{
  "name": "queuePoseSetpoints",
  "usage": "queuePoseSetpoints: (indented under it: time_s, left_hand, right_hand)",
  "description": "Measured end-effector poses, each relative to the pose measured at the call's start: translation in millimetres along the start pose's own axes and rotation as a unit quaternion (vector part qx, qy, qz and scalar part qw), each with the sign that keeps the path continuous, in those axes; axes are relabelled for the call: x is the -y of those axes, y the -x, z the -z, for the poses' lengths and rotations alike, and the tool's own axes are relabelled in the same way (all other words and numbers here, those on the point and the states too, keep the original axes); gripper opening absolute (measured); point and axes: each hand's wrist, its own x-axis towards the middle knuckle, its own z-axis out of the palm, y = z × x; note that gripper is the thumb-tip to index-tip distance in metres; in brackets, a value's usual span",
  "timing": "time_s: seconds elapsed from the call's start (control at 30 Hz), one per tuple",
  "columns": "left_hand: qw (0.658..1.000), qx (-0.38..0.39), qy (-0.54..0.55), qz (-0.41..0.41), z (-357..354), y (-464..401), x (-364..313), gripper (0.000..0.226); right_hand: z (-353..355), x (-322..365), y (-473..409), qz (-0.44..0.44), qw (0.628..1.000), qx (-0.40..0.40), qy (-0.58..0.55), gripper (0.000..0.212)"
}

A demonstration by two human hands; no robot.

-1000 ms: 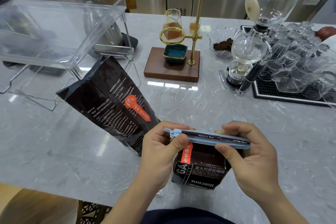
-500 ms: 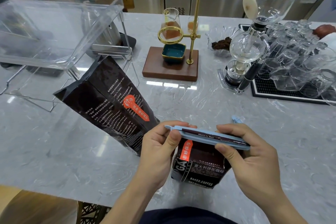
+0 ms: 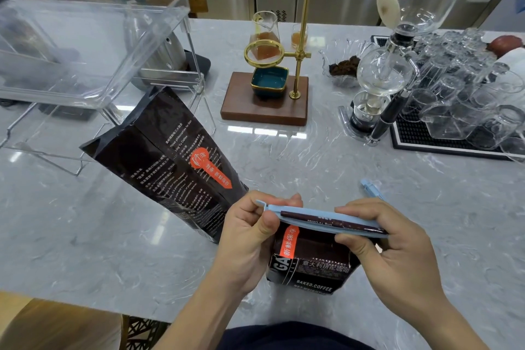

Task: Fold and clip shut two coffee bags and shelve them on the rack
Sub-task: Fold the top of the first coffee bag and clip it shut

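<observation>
The near coffee bag [image 3: 309,261] stands on the marble counter [image 3: 369,173] at its front edge; its folded top lies inside the blue clip [image 3: 321,220]; the left hand [image 3: 250,239] pinches the clip's latch end, the right hand [image 3: 389,247] squeezes the other end. The bag looks soft and crinkly, probably not heavy; better to hold it by the stiff clipped top. The second bag [image 3: 167,162] leans open beside the clear rack [image 3: 93,45]; a spare clip [image 3: 370,189] lies behind.
</observation>
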Motion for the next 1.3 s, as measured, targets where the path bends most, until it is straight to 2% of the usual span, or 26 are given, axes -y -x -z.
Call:
queuePoseSetpoints:
  time_s: [0.3,0.5,0.57,0.67,0.8,0.97,1.1,1.3]
  left_hand:
    - [1.000,0.004,-0.015,0.000,7,-4,-4,0.038]
    - [0.996,-0.018,-0.084,-0.019,4,-8,-8,0.037]
    - [0.992,-0.019,-0.120,-0.031,4,-9,-11,0.033]
    - [0.974,0.006,-0.219,-0.058,7,-13,-21,0.015]
    - [0.941,0.035,-0.328,-0.076,8,-19,-30,0.018]
    - [0.947,0.020,-0.312,-0.074,7,-23,-24,0.022]
    - [0.953,-0.019,-0.293,-0.080,6,-26,-13,0.022]
    - [0.959,-0.043,-0.268,-0.077,7,-31,-5,0.021]
  right_hand:
    - [6,6,-5,-0.034,0.999,0.043,0.004,0.021]
    - [3,5,-18,-0.065,0.998,0.026,-0.009,0.021]
    - [3,2,-23,-0.086,0.996,0.023,-0.027,0.020]
    - [0,1,-26,-0.085,0.995,0.041,-0.039,0.017]
    - [-2,-1,-27,-0.082,0.992,0.062,-0.079,0.014]
    - [-9,-10,-24,-0.123,0.973,0.036,-0.190,0.021]
    - [-20,-16,-25,-0.122,0.976,-0.007,-0.182,0.014]
    - [-23,-20,-32,-0.127,0.969,-0.022,-0.210,0.027]
